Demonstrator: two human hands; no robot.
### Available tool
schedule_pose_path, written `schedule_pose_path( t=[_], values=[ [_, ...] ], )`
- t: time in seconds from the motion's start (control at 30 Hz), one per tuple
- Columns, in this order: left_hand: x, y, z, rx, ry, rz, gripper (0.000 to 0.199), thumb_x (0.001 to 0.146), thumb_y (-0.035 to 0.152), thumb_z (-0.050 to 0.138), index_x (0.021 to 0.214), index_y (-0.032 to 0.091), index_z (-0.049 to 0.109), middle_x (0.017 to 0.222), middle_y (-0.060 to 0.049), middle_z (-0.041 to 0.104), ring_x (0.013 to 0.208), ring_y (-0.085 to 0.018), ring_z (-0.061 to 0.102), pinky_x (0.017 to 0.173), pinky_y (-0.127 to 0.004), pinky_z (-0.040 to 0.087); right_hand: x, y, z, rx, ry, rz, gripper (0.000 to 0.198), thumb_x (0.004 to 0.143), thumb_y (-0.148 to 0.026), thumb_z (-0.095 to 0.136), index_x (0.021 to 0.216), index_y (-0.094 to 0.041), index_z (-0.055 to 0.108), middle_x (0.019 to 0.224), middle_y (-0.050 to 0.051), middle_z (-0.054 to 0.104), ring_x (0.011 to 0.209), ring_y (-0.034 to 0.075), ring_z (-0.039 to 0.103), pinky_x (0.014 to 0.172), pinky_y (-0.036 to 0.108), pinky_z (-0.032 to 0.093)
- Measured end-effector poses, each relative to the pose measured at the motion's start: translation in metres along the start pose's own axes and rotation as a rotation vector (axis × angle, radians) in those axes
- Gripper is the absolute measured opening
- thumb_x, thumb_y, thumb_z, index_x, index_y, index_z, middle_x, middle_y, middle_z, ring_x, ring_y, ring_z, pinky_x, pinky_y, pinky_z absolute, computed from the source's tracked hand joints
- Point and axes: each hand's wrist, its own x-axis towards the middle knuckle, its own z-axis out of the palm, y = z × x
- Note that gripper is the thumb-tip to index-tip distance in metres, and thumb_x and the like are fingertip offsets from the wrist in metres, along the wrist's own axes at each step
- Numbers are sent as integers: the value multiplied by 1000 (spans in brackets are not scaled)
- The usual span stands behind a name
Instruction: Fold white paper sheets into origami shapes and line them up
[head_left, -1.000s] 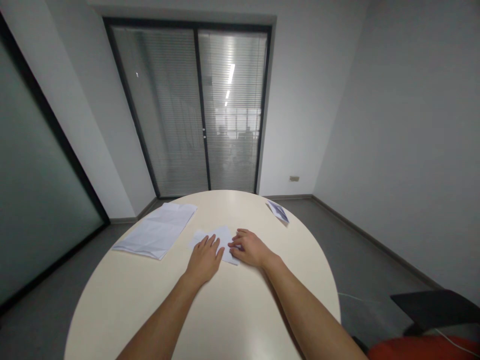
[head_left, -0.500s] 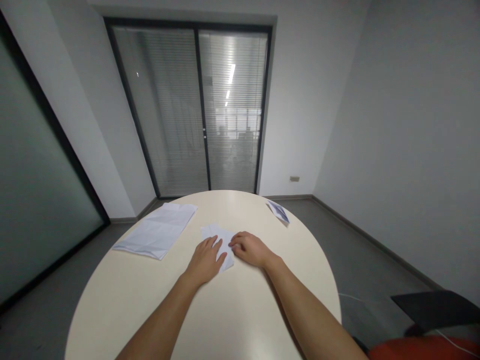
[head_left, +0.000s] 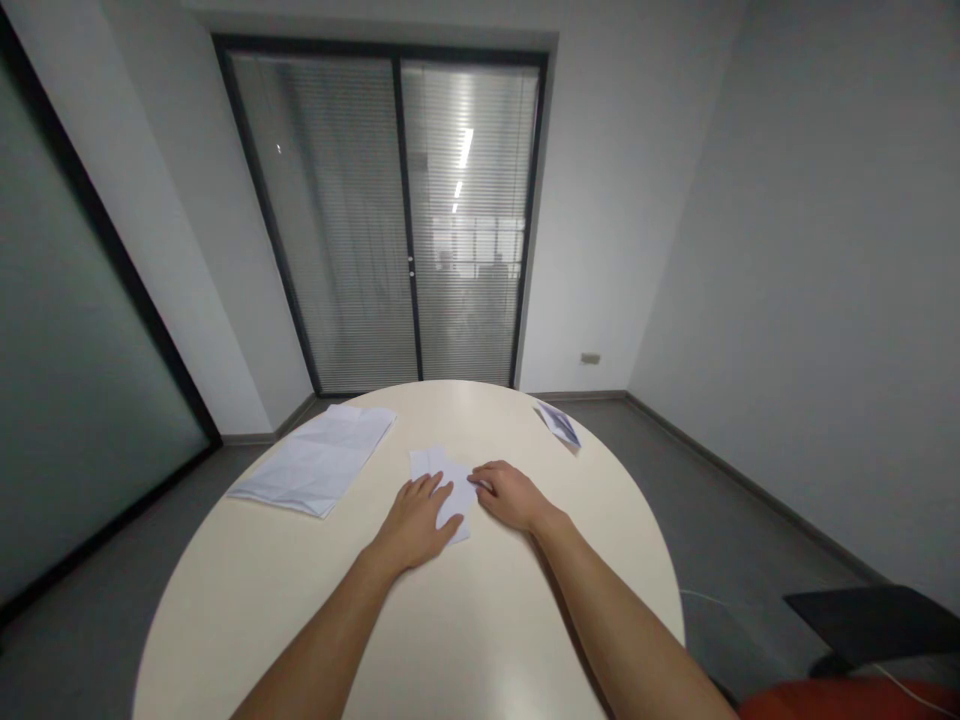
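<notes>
A small folded sheet of white paper [head_left: 457, 482] lies near the middle of the round table, with creases and a layered upper left corner. My left hand [head_left: 414, 522] rests flat on its left part, fingers apart, covering some of it. At the paper's right corner is my right hand [head_left: 511, 496], its fingers bent together and the index fingertip and thumb at the edge in a pinch. The exact contact under those fingertips is too small to make out clearly.
Larger white sheets [head_left: 319, 460] lie stacked at the table's left side. A folded printed leaflet [head_left: 559, 425] sits by the far right edge of the cream table [head_left: 465, 640]. A black and red chair [head_left: 847, 695] stands at lower right. Glass doors with blinds [head_left: 465, 330] are beyond.
The paper has turned a little and shifted slightly right under my hands. My right hand has moved a bit right with the paper's corner; my left hand stays spread on it.
</notes>
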Motion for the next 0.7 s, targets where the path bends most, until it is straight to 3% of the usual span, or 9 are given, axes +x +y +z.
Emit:
schedule_pose_path(
  t=[0.3, 0.7],
  values=[
    [1, 1, 0, 11, 79, -4, 55, 92, 52, 52, 130, 14, 64, 148, -16, 54, 134, -35, 48, 112, -49, 37, -1, 10, -3, 131, -44, 9, 43, 77, -16, 60, 116, -21, 76, 96, 6, 77, 80, 19, 65, 81, 29, 50],
    [4, -2, -6, 18, 76, 66, 39, 98, 36, 50, 130, 18, 65, 139, -13, 62, 127, -30, 56, 107, -46, 44, -1, 10, -4, 198, -40, -44, 35, 80, -20, 66, 112, -21, 77, 105, 7, 76, 84, 19, 66, 82, 30, 49]
  ],
)
